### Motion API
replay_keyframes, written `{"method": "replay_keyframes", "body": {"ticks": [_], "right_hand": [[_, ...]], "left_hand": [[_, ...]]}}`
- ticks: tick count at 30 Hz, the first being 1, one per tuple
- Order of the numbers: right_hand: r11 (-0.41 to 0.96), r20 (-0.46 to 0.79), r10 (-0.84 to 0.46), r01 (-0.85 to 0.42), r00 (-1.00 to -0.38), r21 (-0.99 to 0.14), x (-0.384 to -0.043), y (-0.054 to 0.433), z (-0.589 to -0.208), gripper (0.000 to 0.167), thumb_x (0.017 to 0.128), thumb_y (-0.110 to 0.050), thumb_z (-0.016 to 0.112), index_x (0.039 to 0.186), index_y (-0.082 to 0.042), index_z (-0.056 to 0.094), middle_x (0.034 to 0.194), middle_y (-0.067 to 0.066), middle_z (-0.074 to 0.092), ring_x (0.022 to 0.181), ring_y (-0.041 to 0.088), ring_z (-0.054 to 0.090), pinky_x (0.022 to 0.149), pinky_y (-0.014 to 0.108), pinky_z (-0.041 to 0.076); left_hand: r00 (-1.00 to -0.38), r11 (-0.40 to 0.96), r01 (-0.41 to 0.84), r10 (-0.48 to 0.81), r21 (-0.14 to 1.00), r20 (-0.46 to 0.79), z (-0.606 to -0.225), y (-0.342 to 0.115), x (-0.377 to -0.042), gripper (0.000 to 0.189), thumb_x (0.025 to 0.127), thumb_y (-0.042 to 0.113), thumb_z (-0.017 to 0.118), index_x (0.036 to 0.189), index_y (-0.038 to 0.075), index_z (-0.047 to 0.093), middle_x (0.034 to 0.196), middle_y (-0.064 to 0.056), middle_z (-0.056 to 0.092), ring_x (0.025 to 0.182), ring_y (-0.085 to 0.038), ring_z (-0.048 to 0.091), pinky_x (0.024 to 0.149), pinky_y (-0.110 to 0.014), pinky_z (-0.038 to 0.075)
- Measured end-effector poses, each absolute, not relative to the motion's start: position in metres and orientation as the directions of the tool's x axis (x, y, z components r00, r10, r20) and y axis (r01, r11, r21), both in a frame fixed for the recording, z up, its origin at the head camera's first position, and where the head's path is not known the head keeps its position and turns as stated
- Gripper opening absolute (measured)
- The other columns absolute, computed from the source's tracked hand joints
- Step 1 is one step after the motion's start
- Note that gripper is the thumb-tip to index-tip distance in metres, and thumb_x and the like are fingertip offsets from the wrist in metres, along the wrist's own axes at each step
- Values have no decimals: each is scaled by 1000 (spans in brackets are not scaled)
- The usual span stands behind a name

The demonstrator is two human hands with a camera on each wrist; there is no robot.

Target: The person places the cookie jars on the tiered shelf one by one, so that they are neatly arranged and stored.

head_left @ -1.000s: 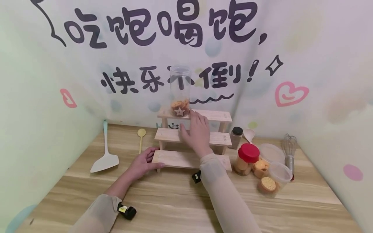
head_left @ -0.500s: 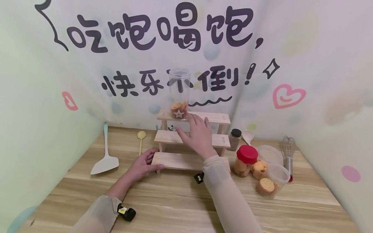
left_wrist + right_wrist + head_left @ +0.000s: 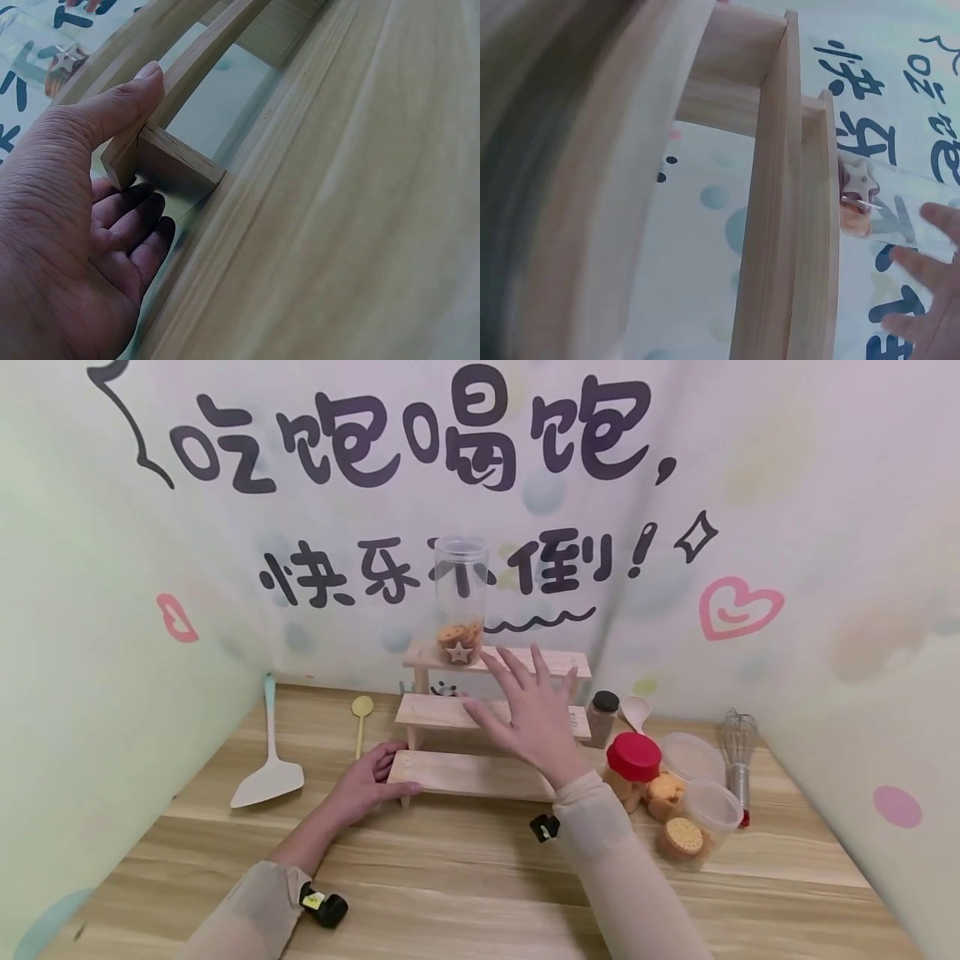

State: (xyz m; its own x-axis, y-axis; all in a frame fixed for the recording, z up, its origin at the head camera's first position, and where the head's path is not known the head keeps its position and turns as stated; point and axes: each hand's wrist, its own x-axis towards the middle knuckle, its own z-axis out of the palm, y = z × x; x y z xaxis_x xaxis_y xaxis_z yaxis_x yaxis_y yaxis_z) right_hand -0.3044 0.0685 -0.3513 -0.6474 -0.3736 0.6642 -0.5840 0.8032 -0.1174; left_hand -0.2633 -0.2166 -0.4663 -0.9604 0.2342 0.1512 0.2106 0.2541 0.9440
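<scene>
A three-step wooden display stand [image 3: 480, 774] stands on the table. My left hand [image 3: 367, 787] holds the left end of its lowest step, thumb on top and fingers curled below, as the left wrist view shows at the board's end [image 3: 120, 161]. On the top step, left of its middle, stands an upright clear jar [image 3: 461, 597] with cookies in its bottom and a star on its front; no lid shows on it. My right hand [image 3: 534, 718] is over the upper steps with fingers spread, just right of the jar, holding nothing. In the right wrist view its fingers [image 3: 930, 266] appear beside the jar.
To the left lie a white spatula [image 3: 268, 783] and a yellow spoon [image 3: 362, 714]. On the right are a black-capped bottle [image 3: 602, 722], a red-topped cookie jar [image 3: 632, 760], clear tubs of cookies [image 3: 684, 837], a pale spoon [image 3: 637, 712] and a whisk [image 3: 740, 768]. A printed cloth [image 3: 480, 510] hangs behind.
My right hand has moved right, away from the jar, and its fingers have spread. The left hand keeps its place on the lowest step. The jar stays on the top step.
</scene>
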Motion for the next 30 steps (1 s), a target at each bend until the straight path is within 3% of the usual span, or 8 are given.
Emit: {"method": "replay_keyframes", "body": {"ticks": [5,9,13,17,20,23,26,30], "right_hand": [[738,673,-448,-668,-589,-93,-287,85,-352,74,93,-73,42,156,-34,37,161,-4,36,153,33,11,105,83,2],[701,647,-479,-703,-593,-125,-275,103,-353,74,92,-68,50,157,-34,35,162,-3,33,153,31,12,109,79,0],[648,635,-499,-740,-590,-179,-261,131,-353,74,92,-55,64,156,-30,36,163,-3,30,150,25,24,115,66,23],[589,655,-506,-780,-560,-211,-242,165,-348,70,90,-34,74,152,-20,45,161,-1,34,142,21,39,106,47,46],[558,686,-502,-803,-527,-209,-231,193,-346,62,90,-29,75,146,-15,53,155,5,43,138,24,46,110,37,43],[538,742,-465,-820,-483,-196,-226,223,-348,53,92,-35,72,137,-9,61,144,11,55,132,30,50,114,29,34],[523,804,-393,-828,-446,-203,-223,254,-355,46,95,-34,69,126,-2,66,130,17,63,124,31,54,110,24,34],[507,829,-290,-812,-477,-290,-217,286,-371,31,93,-10,69,119,8,66,118,25,65,118,25,56,102,21,40]], "left_hand": [[-959,255,213,239,943,152,-467,-216,-262,73,83,14,84,143,-2,44,144,-27,50,132,-38,51,104,-41,48],[-963,273,212,224,938,152,-465,-217,-261,74,83,15,84,142,-2,44,144,-27,50,131,-38,51,103,-41,48],[-963,298,219,218,929,157,-463,-217,-261,73,83,17,84,142,-2,45,145,-27,50,131,-38,51,104,-44,47],[-963,296,217,223,930,154,-462,-217,-263,75,83,18,85,143,-1,44,145,-26,50,132,-37,51,105,-43,46],[-965,273,207,214,940,150,-463,-218,-265,74,82,15,85,143,0,45,144,-25,52,131,-36,52,104,-40,47],[-963,260,213,221,942,156,-464,-219,-266,73,82,12,85,142,0,46,141,-26,54,130,-36,53,102,-37,49],[-962,252,205,228,946,148,-464,-219,-266,74,82,13,85,143,1,46,142,-25,53,131,-36,52,101,-36,49],[-962,259,202,231,945,142,-466,-218,-265,75,82,15,85,143,0,45,143,-26,52,131,-37,52,102,-39,49]]}}
